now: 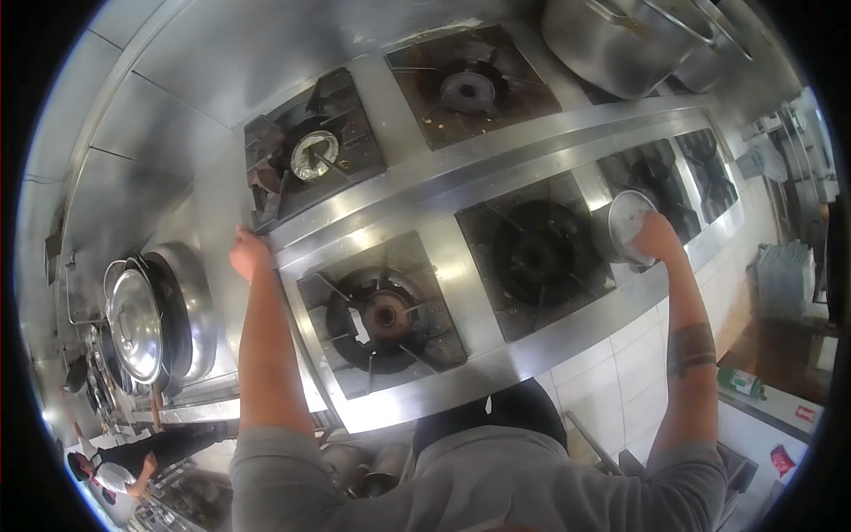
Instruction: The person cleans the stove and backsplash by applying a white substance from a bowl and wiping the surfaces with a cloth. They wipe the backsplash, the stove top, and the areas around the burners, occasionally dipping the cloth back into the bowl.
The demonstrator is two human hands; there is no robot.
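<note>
My left hand (251,254) is closed at the left edge of the steel stove (425,191), near the corner of the back-left burner grate; whether it grips the edge or something small cannot be made out. On the right, my right hand (654,238) is closed on a round metal bowl (630,222) with a whitish inside, at the right side of the front middle burner (541,253). The front left burner (385,315) has a small white piece (359,325) on it. A foil-like ring (315,155) lies on the back left burner.
Large steel pots (612,44) stand at the back right. Pans and a shiny lid (136,326) are at the left. A co-worker (133,465) is at the lower left. A green bottle (743,383) lies on a counter at the right.
</note>
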